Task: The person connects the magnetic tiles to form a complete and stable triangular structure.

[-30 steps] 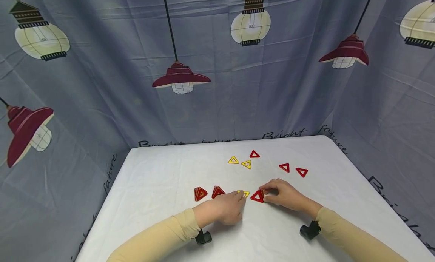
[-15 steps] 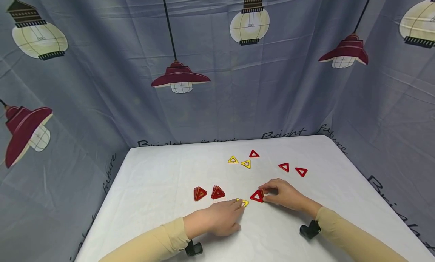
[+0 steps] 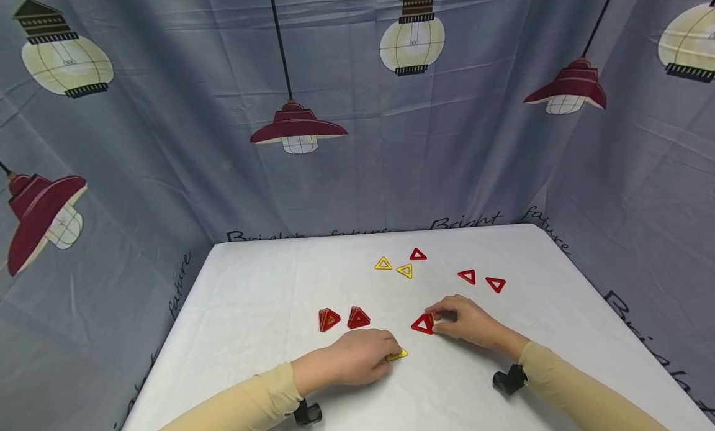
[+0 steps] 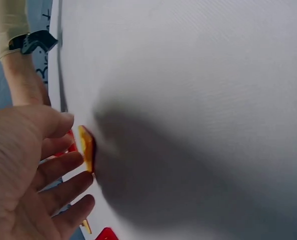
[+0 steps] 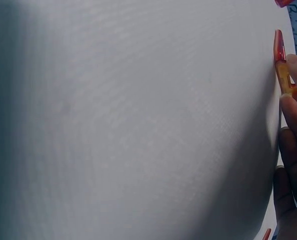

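Observation:
My left hand (image 3: pixel 363 356) pinches a yellow triangle tile (image 3: pixel 397 354), tilted at the tabletop; the left wrist view shows this yellow tile (image 4: pixel 87 147) edge-on by the thumb and fingertips. My right hand (image 3: pixel 463 319) holds a yellow tile (image 5: pixel 283 77) between thumb and finger, seen edge-on in the right wrist view. A red triangle tile (image 3: pixel 422 323) with an open middle lies against it, to the left of the fingertips. Whether the two are joined I cannot tell. Left of the hands stand two small red pyramids (image 3: pixel 328 319) (image 3: pixel 358 317).
Farther back on the white table (image 3: pixel 268 288) lie two yellow triangle tiles (image 3: pixel 383 263) (image 3: pixel 404 270) and a red one (image 3: pixel 418 254). Two more red tiles (image 3: pixel 467 276) (image 3: pixel 495 284) lie at the right. A printed curtain (image 3: pixel 357 189) surrounds the table.
My left hand has drawn the yellow tile across the table toward me, uncovering the second red pyramid. That tile now tilts in the fingers. My right hand has stayed in place.

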Demonstrator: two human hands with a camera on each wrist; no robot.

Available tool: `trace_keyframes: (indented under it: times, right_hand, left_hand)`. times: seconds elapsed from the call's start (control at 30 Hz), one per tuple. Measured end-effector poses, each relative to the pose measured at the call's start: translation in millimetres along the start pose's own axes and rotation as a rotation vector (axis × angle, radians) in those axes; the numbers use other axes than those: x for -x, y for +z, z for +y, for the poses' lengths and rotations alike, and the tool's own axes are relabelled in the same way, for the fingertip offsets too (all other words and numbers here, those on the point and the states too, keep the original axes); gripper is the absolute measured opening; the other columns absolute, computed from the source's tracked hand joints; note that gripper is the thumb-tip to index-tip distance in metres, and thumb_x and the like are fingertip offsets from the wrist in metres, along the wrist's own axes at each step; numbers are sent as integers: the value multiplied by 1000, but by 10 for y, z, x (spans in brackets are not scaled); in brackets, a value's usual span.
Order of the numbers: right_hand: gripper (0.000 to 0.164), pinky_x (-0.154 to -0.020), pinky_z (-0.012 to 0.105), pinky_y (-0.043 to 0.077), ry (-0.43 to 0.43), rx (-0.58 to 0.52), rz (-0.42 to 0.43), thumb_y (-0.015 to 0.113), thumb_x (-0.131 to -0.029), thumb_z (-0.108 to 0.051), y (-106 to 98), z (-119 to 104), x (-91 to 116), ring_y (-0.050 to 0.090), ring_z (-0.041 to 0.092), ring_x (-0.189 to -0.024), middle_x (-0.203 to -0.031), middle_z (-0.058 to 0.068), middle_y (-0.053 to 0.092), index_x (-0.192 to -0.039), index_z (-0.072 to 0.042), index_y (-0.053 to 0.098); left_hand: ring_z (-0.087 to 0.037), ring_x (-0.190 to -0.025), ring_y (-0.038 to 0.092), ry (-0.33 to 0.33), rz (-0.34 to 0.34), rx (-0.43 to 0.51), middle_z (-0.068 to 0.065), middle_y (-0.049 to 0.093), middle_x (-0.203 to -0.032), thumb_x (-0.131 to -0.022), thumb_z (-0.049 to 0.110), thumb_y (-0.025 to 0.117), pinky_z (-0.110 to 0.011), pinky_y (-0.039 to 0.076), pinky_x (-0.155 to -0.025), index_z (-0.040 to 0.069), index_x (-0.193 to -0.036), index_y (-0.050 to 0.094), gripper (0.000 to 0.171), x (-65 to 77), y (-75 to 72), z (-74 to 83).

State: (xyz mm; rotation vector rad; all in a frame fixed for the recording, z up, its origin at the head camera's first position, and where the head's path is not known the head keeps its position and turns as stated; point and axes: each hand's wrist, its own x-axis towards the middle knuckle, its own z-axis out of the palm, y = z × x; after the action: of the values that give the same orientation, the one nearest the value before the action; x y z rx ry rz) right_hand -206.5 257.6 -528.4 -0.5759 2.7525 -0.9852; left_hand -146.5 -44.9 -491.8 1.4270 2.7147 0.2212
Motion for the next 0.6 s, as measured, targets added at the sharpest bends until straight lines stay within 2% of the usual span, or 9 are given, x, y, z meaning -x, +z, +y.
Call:
trace_keyframes:
  times: [0.07,0.17,0.33,0.43,0.6]
  right_hand:
    - [39,-89,38,49,3,0,-2,84,-86,-34,1,1,-2,53,12,-100,-101,-17,62,-123,-28,74]
    - [40,-89,39,49,2,0,-5,84,-86,-35,6,1,-1,54,12,-100,-102,-17,63,-124,-28,74]
    - [40,-89,38,49,-16,5,-4,83,-86,-37,4,-4,1,54,12,-99,-102,-18,63,-124,-27,74]
    - [40,-88,36,49,-22,6,-4,83,-87,-37,-3,-8,1,54,12,-99,-102,-17,63,-124,-26,74]
    - [40,-89,38,49,-10,5,-8,83,-87,-37,-9,-16,1,53,12,-101,-103,-17,63,-125,-26,74]
  left_hand:
    - [1,-94,57,-19,27,4,11,63,-113,-95,23,71,-16,47,-74,21,-124,70,28,-29,35,-7]
    - [-2,-98,58,-53,46,-6,7,62,-119,-94,27,74,-17,48,-73,20,-128,68,35,-67,88,-2]
    - [-11,-114,58,-119,41,-37,2,60,-132,-93,34,76,-23,50,-87,18,-133,66,44,-94,140,6]
    - [-11,-117,57,-141,36,-43,3,61,-132,-94,36,76,-24,50,-91,17,-132,68,43,-95,149,-8]
    - [-9,-111,56,-155,29,-3,5,63,-125,-94,34,76,-20,49,-87,18,-125,73,34,-107,151,-37]
